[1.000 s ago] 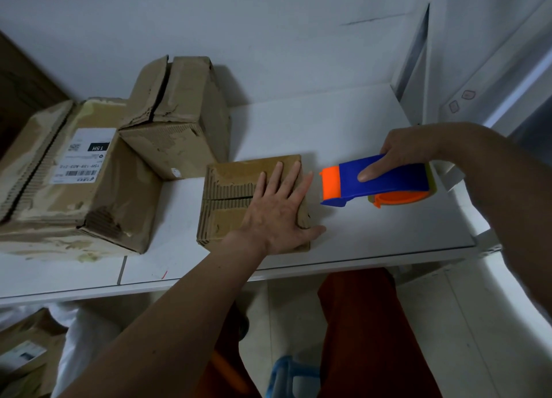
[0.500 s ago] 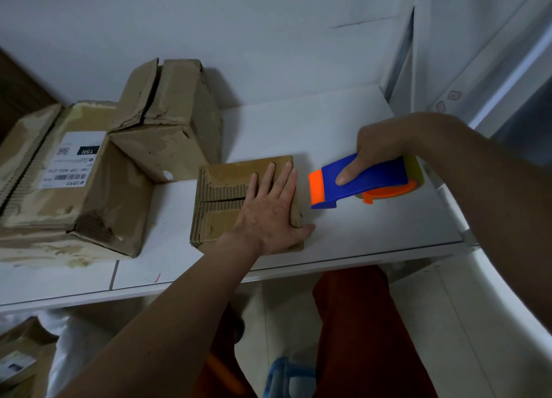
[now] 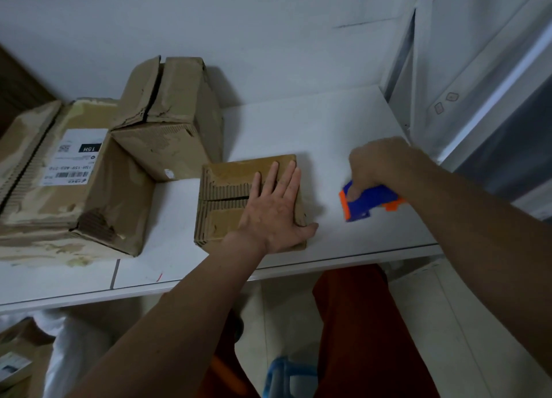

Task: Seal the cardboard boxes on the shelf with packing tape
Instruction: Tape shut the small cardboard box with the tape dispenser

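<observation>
Head view, 1 frame. 3 cardboard boxes on the white shelf (image 3: 328,128).

Small box (image 3: 227,194) sits near the shelf's front edge, flaps closed, seam between them showing as a dark slit running left-right across the top. No tape visible on it.

Left hand (image 3: 271,209): fingers straight and close together, palm flat on the right half of the small box's top, thumb hooked down over the near right corner. It presses, it does not grip.

Right hand (image 3: 376,164): fingers curled round the blue and orange tape dispenser (image 3: 363,202), which is just above or on the shelf; contact cannot be told. Orange front edge faces left, toward the box.

Key relation: dispenser lies to the right of the small box, apart from it, bare shelf between. The seam's long axis points roughly at the dispenser, so a leftward pull would follow it. The left hand covers the seam's right end; judgement: it likely has to shift before tape can be laid there.

Elsewhere: tall box (image 3: 167,116) with a split top behind and left; large labelled box (image 3: 74,176) far left, touching it. Neither is clearly taped.

Sealing not yet begun on the small box.
</observation>
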Demonstrator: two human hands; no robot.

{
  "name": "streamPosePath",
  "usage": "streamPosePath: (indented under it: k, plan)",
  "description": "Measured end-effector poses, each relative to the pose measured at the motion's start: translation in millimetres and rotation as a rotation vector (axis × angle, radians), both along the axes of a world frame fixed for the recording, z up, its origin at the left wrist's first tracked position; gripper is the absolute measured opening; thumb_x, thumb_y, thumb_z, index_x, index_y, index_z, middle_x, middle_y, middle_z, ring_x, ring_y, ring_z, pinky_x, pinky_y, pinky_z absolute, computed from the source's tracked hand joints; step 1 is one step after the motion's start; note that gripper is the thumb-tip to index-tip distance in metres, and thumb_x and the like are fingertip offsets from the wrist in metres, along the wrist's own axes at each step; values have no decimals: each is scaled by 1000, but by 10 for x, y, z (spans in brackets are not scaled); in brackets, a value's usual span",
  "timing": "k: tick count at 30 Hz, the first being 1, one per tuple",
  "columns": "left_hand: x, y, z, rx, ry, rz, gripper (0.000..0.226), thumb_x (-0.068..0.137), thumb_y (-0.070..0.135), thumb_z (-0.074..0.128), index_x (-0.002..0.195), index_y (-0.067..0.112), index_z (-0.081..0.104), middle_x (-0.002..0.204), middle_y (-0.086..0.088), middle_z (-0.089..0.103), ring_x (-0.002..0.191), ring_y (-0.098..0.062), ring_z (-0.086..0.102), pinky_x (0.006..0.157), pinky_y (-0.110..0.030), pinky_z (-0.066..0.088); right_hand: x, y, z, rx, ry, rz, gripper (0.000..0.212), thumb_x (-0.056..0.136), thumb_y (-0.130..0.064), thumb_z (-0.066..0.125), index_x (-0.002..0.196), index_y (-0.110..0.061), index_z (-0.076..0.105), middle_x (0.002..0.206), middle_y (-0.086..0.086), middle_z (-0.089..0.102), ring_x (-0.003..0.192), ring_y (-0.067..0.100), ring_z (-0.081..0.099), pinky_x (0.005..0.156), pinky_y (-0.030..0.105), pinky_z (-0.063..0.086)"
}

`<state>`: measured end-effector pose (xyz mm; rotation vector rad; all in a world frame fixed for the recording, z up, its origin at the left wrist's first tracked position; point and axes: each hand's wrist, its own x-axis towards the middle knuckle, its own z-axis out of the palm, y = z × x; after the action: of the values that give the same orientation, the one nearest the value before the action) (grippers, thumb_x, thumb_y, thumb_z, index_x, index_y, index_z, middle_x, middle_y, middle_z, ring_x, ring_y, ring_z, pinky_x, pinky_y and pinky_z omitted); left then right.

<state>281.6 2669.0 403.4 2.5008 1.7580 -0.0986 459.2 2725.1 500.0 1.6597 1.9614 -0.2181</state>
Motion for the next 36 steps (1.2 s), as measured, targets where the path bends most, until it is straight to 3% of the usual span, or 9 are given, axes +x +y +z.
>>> streamPosePath:
  k: [4,9,13,18,21,24,30,33,36]
  plan:
    - [-2,12,12,-2,-6,-4,104,83,74,36,153,16,-14,160,2,-20,146,-23,-20,119,-49,-5,227,42,-157,76,250,-209,65,76,-61,66,112,-10,51,115,14,58,99,30,56,76,34,38]
    - [5,2,5,8,-7,11,105,81,73,40,152,18,-14,160,3,-19,147,-23,-19,119,-49,-7,231,85,-533,166,627,-495,50,88,-52,55,97,-4,52,102,18,60,81,28,50,71,32,36]
    - [15,5,9,10,-4,22,105,81,73,40,152,18,-13,160,-1,-19,147,-23,-19,119,-48,-7,134,-46,-881,155,653,-525,41,98,-36,45,107,3,54,103,20,59,89,33,54,71,32,35]
    - [21,-5,21,4,6,19,104,81,73,39,152,18,-12,160,-4,-18,147,-24,-18,120,-46,-6,50,-104,-990,156,653,-517,38,98,-24,47,65,-11,35,65,7,41,63,25,45,54,30,31]
    - [33,-1,24,-4,-15,23,106,81,75,39,153,15,-12,161,-5,-16,147,-24,-18,120,-45,-6,-60,-208,-829,496,694,-455,17,94,-10,46,102,1,56,106,19,55,104,37,52,82,38,39]
    - [59,1,40,-44,-19,46,111,81,76,37,151,8,-14,159,-8,-19,146,-24,-21,120,-42,-8,-388,-449,-653,702,996,-258,23,92,-1,44,109,-1,59,111,18,57,103,32,54,86,33,37]
    - [12,-91,87,-16,162,41,91,94,54,30,148,-1,-20,155,-19,-27,143,-32,-26,120,-43,-8,-881,-807,-819,477,1117,-218,45,93,-2,39,138,-3,42,147,12,38,137,22,34,114,27,23]
    - [-22,-170,54,-4,183,47,87,95,50,28,148,-2,-18,156,-20,-23,144,-33,-23,120,-44,-8,-926,-778,-898,383,1108,-341,54,94,-1,36,147,-7,27,157,7,18,145,19,16,119,32,14]
    - [-20,-210,64,-24,141,70,88,95,51,28,148,-1,-18,157,-19,-22,144,-31,-23,120,-43,-8,-902,-720,-947,294,1116,-415,57,96,-3,36,150,-10,19,157,7,20,144,18,18,118,28,14]
